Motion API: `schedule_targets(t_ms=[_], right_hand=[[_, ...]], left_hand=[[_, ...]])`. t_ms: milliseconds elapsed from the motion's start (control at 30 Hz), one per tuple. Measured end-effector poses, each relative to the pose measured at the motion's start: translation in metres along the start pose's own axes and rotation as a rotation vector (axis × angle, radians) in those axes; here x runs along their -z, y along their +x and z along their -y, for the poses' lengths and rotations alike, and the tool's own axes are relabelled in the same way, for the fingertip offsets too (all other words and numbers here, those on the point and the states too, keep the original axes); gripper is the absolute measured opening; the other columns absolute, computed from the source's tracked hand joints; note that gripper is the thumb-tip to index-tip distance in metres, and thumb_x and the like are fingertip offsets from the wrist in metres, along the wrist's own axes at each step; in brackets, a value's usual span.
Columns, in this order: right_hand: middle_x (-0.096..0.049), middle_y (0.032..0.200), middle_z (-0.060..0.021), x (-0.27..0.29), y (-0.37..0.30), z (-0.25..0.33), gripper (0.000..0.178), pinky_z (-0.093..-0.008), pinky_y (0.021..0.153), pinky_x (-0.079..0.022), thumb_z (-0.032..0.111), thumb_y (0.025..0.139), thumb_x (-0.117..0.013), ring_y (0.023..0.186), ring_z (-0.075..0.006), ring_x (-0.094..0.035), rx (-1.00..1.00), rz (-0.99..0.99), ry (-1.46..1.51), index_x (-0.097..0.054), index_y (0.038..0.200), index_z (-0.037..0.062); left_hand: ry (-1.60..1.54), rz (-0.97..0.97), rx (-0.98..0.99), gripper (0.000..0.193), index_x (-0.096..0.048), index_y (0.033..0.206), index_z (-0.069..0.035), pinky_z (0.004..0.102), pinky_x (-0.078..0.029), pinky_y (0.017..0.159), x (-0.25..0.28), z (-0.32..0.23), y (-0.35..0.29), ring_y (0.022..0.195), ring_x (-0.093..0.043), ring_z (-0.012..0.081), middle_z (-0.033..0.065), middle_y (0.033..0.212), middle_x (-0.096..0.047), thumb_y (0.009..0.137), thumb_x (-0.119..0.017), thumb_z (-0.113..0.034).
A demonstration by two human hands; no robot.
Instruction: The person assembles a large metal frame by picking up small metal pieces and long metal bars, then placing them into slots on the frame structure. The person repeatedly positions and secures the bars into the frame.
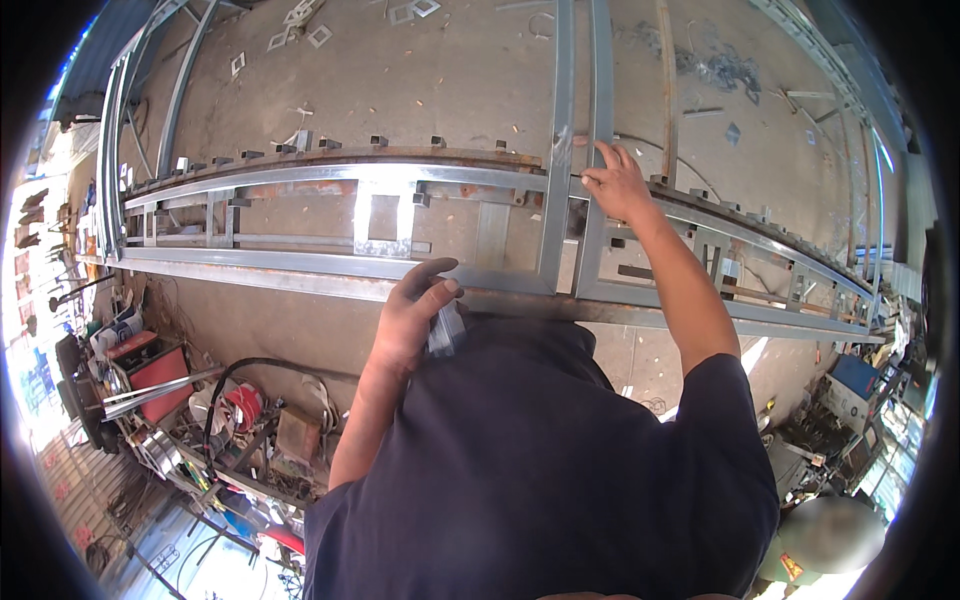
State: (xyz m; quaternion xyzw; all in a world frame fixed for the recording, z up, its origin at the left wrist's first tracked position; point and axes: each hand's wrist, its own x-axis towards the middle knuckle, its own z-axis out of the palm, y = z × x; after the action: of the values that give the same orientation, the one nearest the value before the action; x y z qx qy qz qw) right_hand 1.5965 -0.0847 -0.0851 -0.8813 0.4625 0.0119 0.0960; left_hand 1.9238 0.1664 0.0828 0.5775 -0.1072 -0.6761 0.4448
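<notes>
A long silvery steel frame (300, 262) of square tubes runs across in front of me, joined by upright tubes (557, 100) near the middle. My left hand (412, 318) is closed near the front rail, its fingers curled round a small silvery-grey piece (446, 332) whose kind I cannot make out. My right hand (618, 185) reaches further forward to the right upright tube (601, 80). Its fingers are bent and apart, with the fingertips and thumb at the tube. No separate object shows in that hand.
A rusty rail (450, 156) with small tube stubs lies along the far side. Metal scraps (722, 70) litter the concrete floor. At the lower left stand a red box (160, 382), a curved black hose (215, 400) and cluttered tools. A blurred person (832, 540) is at the lower right.
</notes>
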Motion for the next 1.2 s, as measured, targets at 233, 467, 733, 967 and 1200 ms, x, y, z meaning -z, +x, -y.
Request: schedule_targets(t_ms=[233,467,733,967,1200], right_hand=[[-0.04,0.162,-0.0145,-0.046,-0.005,-0.011,0.023,-0.0541,0.117,-0.04,0.033,0.097,-0.066,0.141,-0.0454,-0.044,-0.104,-0.129,0.344,-0.078,0.113,0.0219],[-0.046,0.157,-0.0155,-0.025,-0.008,0.002,0.025,-0.0481,0.114,-0.044,0.024,0.096,-0.066,0.134,-0.0419,-0.053,-0.168,-0.11,0.418,-0.076,0.119,0.0191],[-0.069,0.123,-0.0171,-0.014,-0.044,0.009,0.028,-0.0407,0.093,-0.054,0.017,0.099,-0.062,0.11,-0.0335,-0.069,-0.55,-0.451,0.59,-0.071,0.124,0.0075],[-0.07,0.124,-0.0108,0.063,-0.086,0.183,0.05,-0.0344,0.095,-0.053,0.026,0.1,-0.07,0.108,-0.0198,-0.067,-0.356,0.18,1.409,-0.057,0.143,0.0047],[-0.065,0.125,-0.0167,0.08,-0.076,0.313,0.065,-0.0331,0.094,-0.054,0.021,0.097,-0.076,0.109,-0.0199,-0.066,-0.149,0.466,1.659,-0.044,0.15,-0.0007]], left_hand=[[-0.042,-0.002,0.014,0.054,-0.057,0.14,0.002,0.0318,-0.057,0.079,-0.003,0.004,0.002,0.089,-0.069,0.0203,0.0114,0.106,-0.066,0.095,-0.075,-0.02],[0.031,0.01,0.004,0.051,-0.058,0.139,0.0,0.0359,-0.06,0.078,-0.013,-0.002,0.007,0.088,-0.069,0.0223,0.012,0.105,-0.066,0.095,-0.074,-0.02],[0.001,-0.045,0.015,0.05,-0.058,0.138,-0.001,0.0379,-0.06,0.078,-0.011,0.0,0.003,0.089,-0.069,0.0244,0.0123,0.103,-0.066,0.095,-0.074,-0.023],[-0.37,0.01,-0.237,0.079,-0.043,0.152,-0.008,0.0449,-0.052,0.101,0.01,0.0,0.004,0.113,-0.061,0.0256,0.0083,0.12,-0.061,0.095,-0.071,-0.055],[-0.483,-0.063,-0.327,0.086,-0.038,0.155,-0.005,0.0492,-0.044,0.112,0.052,0.002,-0.018,0.129,-0.054,0.0299,0.0137,0.136,-0.054,0.101,-0.041,-0.072]])
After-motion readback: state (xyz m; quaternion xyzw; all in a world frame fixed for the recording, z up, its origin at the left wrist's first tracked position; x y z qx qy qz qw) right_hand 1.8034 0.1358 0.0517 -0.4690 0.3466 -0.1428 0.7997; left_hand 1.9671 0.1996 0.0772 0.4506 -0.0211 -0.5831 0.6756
